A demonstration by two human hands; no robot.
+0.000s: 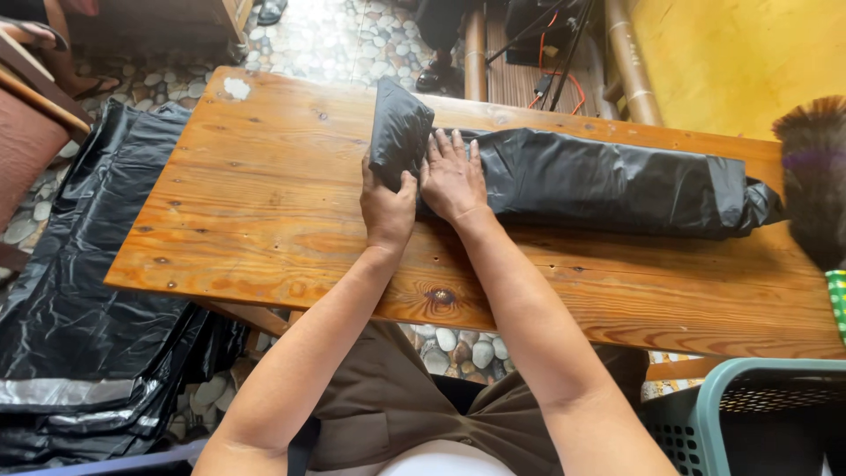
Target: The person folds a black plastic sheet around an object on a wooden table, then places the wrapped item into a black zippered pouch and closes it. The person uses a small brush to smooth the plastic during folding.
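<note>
A long black plastic bag (608,181), folded into a narrow strip, lies across the wooden table (256,211). Its left end is turned up into a fold (398,132). My left hand (386,207) grips that lifted fold, thumb on the near side. Just to the right, my right hand (451,176) presses flat on the strip with fingers spread. The far right end of the bag is bunched near the table's edge.
A stack of flat black plastic bags (79,291) lies to the left, below the table. A teal plastic basket (718,397) stands at the lower right. A dark feather duster (815,176) hangs at the right edge. Pebble floor and bamboo poles (627,62) lie beyond.
</note>
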